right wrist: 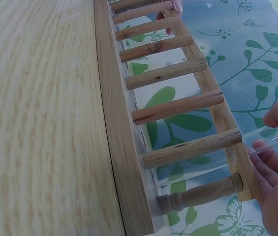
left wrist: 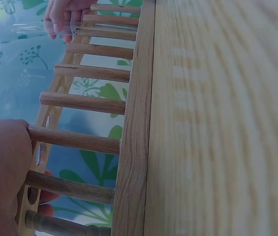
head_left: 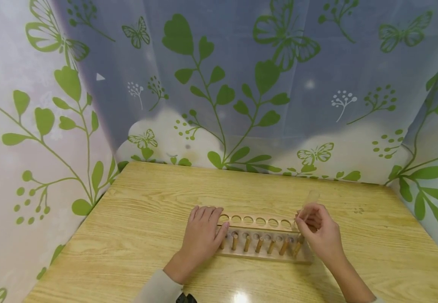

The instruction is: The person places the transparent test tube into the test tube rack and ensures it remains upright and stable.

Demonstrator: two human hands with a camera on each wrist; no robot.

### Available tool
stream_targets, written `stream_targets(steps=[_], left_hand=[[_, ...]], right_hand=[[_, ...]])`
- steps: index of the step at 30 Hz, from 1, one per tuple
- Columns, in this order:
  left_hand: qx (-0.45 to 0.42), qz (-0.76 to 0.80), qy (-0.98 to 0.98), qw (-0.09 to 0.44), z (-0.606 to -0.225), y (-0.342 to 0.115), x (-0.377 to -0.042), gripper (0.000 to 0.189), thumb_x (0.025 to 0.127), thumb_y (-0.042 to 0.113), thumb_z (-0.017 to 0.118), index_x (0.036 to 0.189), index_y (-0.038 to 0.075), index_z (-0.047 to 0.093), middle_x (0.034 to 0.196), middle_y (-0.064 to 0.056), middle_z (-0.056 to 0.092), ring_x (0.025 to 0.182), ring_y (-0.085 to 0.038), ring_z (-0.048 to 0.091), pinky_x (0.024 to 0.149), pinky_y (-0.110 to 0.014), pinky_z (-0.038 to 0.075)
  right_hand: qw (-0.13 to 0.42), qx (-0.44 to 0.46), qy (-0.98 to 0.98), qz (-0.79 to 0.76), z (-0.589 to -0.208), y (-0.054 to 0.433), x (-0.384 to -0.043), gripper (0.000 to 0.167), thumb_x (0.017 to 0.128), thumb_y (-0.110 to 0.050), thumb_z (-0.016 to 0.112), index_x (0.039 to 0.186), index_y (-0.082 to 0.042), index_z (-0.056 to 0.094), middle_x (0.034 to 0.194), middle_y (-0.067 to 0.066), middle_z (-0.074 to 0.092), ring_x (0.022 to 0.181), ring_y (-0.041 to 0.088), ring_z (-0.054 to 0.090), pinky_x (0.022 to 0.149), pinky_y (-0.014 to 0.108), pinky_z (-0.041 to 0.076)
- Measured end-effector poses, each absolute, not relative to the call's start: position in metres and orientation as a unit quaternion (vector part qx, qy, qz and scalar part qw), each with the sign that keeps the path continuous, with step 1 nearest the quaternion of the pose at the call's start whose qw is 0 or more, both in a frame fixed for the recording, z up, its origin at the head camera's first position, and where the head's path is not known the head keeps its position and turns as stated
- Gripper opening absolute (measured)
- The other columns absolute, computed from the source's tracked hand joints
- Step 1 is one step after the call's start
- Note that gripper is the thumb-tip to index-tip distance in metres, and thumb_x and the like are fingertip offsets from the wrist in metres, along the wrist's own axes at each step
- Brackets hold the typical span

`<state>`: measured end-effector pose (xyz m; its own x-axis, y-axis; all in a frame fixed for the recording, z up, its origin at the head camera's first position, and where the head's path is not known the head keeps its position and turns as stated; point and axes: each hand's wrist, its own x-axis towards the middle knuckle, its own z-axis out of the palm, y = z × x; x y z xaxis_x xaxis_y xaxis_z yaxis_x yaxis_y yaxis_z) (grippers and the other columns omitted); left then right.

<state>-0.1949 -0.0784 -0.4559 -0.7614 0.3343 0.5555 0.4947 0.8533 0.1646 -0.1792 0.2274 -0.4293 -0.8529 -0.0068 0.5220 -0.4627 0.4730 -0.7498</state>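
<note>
A wooden test tube rack (head_left: pixel 264 257) stands on the table, with a row of round holes along its top bar and upright pegs below. My left hand (head_left: pixel 202 234) grips the rack's left end, its thumb on the near side and fingers over the far side. At the opposite end, my right hand (head_left: pixel 324 234) pinches a clear test tube (head_left: pixel 312 196). The tube's upper part rises above the hand; in the right wrist view its lower part (right wrist: pixel 193 170) shows below the top bar, between the pegs near the end.
The wood-grain table (head_left: pixel 147 198) reaches back to a patterned cloth wall (head_left: pixel 219 105) with green leaves and butterflies. More of this cloth hangs at left and right. A small dark object (head_left: pixel 186 298) shows near the left sleeve (head_left: pixel 162 288).
</note>
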Motion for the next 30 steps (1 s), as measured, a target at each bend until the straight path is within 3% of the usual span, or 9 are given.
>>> stream_targets(steps=[8,21,26,30], left_hand=[[-0.225,-0.160,-0.927,0.254,-0.454,-0.076,-0.195,0.041,0.100,0.039,0.048,0.125,0.009,0.061,0.117,-0.007,0.063,0.114,-0.026,0.054,0.107,-0.052,0.033],[-0.230,-0.191,-0.934,0.198,-0.449,-0.081,-0.193,0.047,0.102,0.041,0.044,0.133,0.008,0.056,0.130,-0.009,0.057,0.127,-0.028,0.048,0.112,-0.056,0.025],[-0.229,-0.224,-0.925,0.202,-0.447,-0.086,-0.193,0.044,0.101,0.039,0.047,0.133,0.010,0.056,0.137,-0.012,0.052,0.133,-0.033,0.041,0.109,-0.065,0.020],[-0.210,-0.247,-0.918,0.228,-0.446,-0.093,-0.196,0.043,0.100,0.036,0.050,0.134,0.010,0.055,0.139,-0.013,0.050,0.136,-0.034,0.038,0.107,-0.069,0.017]], right_hand=[[0.234,0.137,-0.829,0.489,-0.421,0.225,-0.174,0.026,0.087,0.009,0.066,0.107,0.002,0.052,0.095,0.011,0.065,0.086,0.005,0.063,0.068,0.017,0.052],[0.224,0.140,-0.822,0.504,-0.428,0.226,-0.178,0.038,0.087,0.000,0.070,0.118,-0.001,0.048,0.101,0.000,0.059,0.097,0.003,0.060,0.072,0.015,0.049],[0.209,0.145,-0.832,0.494,-0.427,0.227,-0.176,0.049,0.088,-0.003,0.070,0.128,0.000,0.041,0.126,0.008,0.050,0.117,-0.003,0.047,0.093,0.008,0.039],[0.228,0.202,-0.811,0.500,-0.427,0.230,-0.176,0.050,0.092,0.007,0.057,0.137,0.005,0.035,0.136,0.015,0.041,0.129,-0.003,0.035,0.104,0.009,0.027]])
